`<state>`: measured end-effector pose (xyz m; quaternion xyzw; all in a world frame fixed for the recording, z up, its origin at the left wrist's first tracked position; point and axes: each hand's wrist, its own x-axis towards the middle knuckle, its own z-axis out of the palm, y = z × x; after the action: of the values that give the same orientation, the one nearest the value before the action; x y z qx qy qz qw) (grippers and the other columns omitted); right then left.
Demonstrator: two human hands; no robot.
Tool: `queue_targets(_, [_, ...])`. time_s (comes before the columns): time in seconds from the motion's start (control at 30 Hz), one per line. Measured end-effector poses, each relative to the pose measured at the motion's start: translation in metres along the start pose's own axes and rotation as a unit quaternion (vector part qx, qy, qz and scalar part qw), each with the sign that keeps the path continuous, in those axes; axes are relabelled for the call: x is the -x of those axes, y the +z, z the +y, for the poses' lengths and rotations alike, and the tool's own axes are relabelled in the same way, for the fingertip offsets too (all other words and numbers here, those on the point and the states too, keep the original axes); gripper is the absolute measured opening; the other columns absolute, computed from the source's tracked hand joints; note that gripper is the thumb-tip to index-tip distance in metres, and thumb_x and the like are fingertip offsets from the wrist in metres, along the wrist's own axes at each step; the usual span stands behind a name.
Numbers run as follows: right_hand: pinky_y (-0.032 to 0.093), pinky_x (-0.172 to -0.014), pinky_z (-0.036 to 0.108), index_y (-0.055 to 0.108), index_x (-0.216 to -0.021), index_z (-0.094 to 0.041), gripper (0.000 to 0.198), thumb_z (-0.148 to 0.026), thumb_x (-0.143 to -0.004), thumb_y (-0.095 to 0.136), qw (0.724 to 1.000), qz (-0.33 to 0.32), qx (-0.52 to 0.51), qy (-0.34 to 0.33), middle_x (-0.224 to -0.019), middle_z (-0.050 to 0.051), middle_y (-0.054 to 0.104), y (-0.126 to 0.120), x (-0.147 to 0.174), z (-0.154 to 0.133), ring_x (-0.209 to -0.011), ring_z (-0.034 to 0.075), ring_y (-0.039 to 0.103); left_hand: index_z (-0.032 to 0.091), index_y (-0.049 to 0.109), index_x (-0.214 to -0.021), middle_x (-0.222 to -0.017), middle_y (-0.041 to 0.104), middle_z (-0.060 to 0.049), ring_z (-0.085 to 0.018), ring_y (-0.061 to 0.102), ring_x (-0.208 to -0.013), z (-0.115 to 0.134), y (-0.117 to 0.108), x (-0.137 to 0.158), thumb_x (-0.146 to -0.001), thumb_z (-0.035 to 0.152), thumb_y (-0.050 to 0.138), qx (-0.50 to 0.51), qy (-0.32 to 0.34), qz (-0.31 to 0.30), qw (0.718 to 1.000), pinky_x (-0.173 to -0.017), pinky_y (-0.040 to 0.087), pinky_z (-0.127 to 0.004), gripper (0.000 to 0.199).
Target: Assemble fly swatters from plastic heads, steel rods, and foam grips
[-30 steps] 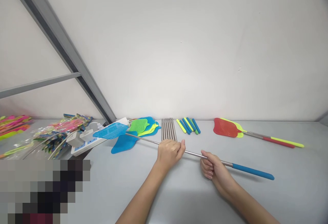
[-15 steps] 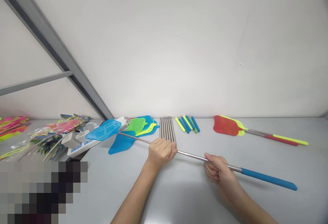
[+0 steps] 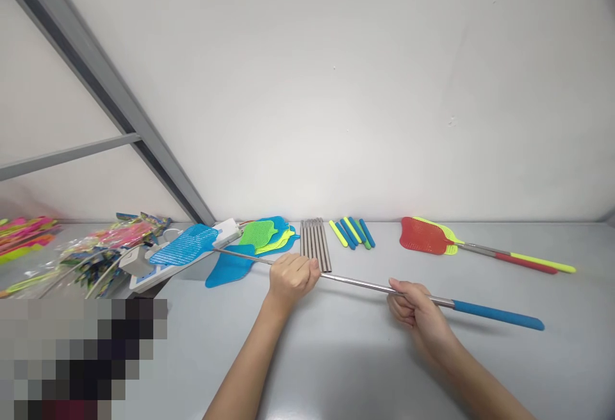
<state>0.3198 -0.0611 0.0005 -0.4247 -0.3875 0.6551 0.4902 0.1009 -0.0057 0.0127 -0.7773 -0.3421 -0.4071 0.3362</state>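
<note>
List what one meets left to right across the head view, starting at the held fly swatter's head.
Blue mesh fly swatter head → left hand → loose yellow, blue and green handle grips → right hand → held fly swatter's blue handle.

- swatter head (image 3: pixel 185 245): blue, hole-patterned
- its rod (image 3: pixel 360 283): silver
- its grip (image 3: pixel 500 315): plain blue
- stacked heads (image 3: pixel 258 234): green, yellow, blue, perforated
- loose rods (image 3: pixel 316 247): silver-grey
- loose grips (image 3: pixel 352 230): yellow, blue, one green
- red swatter (image 3: pixel 423 236): red mesh head, red grip
- yellow swatter (image 3: pixel 542 262): yellow head, yellow grip
- table (image 3: pixel 346 356): grey
- bagged pile (image 3: pixel 127 235): pink, dark blue, maybe green; blurry
</note>
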Motion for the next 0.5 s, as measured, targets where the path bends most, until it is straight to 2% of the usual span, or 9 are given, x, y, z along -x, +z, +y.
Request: queue_targets(0.5, [0.008, -0.044, 0.029, 0.013, -0.045, -0.020, 0.046, -0.032, -0.073, 0.047, 1.000, 0.000, 0.011, -0.010, -0.044, -0.006, 0.009, -0.0058, -0.0034, -0.0087, -0.043, 0.008, 0.009, 0.017, 0.029, -0.040, -0.035, 0.032, 0.005, -0.007, 0.031, -0.036, -0.0111, -0.0042, 0.0018, -0.070, 0.009, 0.045, -0.026, -0.009, 0.014, 1.000, -0.042, 0.020, -0.025, 0.035])
